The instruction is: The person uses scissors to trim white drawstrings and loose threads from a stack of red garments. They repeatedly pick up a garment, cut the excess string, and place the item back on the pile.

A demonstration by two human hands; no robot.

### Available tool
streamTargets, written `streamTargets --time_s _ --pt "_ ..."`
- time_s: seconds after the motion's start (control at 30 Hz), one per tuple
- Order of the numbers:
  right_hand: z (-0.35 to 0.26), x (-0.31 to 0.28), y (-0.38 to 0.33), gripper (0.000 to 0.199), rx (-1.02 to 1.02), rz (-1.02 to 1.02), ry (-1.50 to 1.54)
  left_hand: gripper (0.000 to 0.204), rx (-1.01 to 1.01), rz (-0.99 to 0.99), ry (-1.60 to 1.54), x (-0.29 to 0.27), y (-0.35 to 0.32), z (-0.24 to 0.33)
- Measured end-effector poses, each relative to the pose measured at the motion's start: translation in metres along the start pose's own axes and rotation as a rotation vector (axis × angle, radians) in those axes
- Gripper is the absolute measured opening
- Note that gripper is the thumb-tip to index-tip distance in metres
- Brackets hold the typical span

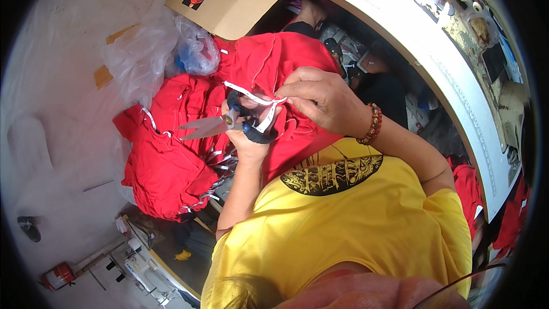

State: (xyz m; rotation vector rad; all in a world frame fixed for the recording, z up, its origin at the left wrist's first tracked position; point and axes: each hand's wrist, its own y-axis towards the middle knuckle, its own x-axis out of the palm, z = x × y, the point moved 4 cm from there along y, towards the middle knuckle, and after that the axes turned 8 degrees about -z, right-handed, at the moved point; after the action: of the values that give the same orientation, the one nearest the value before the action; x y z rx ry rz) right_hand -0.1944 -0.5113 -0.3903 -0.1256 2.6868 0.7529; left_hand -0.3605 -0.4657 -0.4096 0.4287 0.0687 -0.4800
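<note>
White strip [264, 102] | pinched in right hand [321, 97] | beside left hand [247, 141], which holds scissors [219, 124]

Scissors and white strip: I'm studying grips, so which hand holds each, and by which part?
The left hand holds the scissors by their dark handles; the right hand pinches the white strip where its two visible lengths meet.

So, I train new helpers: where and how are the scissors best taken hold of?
Probably by the black handles, coming from the picture's right: the scissors' bare metal blades point left, away from that side, so they're best avoided. The left hand holds them by those handles.
</note>
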Motion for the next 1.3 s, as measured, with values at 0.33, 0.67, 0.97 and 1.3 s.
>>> streamTargets --time_s 0.33,0.67,0.97,1.3 --pt "-0.01 -0.006 0.002 0.021 -0.053 0.002 -0.124 0.047 -0.081 0.059 -0.058 0.0 0.0 -0.006" --pt "0.003 -0.005 -0.005 0.021 0.048 -0.037 -0.111 0.038 -0.373 0.043 -0.334 0.014 0.015 -0.004" --pt "0.014 -0.009 0.002 0.027 0.142 0.086 0.074 0.035 -0.375 0.018 -0.377 0.021 0.02 -0.014" --pt "0.038 -0.004 0.005 0.016 0.46 0.007 0.484 0.032 -0.42 -0.04 -0.315 0.024 0.023 -0.012"
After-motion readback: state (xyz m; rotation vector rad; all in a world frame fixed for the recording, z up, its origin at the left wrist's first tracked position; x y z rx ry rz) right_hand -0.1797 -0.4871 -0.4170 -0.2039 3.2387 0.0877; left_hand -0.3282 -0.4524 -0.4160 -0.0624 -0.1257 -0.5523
